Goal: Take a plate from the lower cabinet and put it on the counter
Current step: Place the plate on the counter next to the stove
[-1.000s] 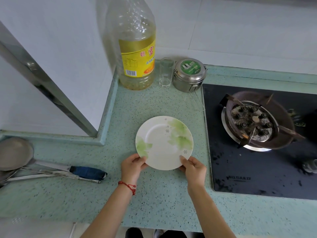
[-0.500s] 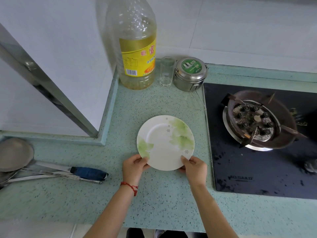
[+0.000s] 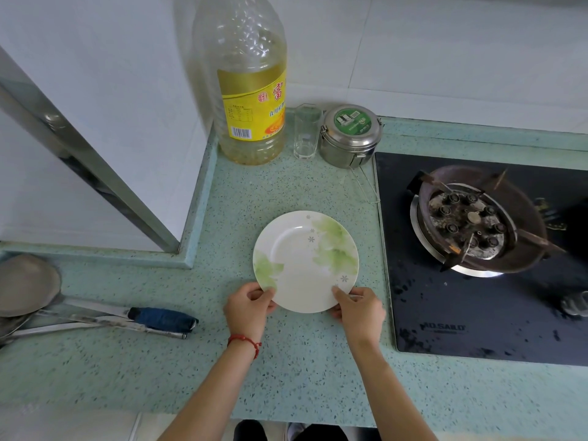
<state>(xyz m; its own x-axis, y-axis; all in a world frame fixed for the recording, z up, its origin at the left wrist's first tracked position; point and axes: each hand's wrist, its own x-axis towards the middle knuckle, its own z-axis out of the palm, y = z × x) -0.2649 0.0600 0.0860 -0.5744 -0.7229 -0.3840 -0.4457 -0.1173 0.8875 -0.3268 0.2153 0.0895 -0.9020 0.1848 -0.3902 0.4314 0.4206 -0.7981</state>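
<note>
Your left hand (image 3: 249,305) and right hand (image 3: 359,308) each pinch the near rim of the green-leaf plate (image 3: 305,261), which sits on the counter (image 3: 286,370) just left of the gas stove (image 3: 477,249). Behind the plate stand an oil bottle (image 3: 248,90), a drinking glass (image 3: 306,132) and a steel tin (image 3: 350,135); ladles (image 3: 28,284) lie far left of it.

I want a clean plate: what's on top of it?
Nothing lies on the plate except both thumbs at its near rim, left hand and right hand. Its underside is hidden.
</note>
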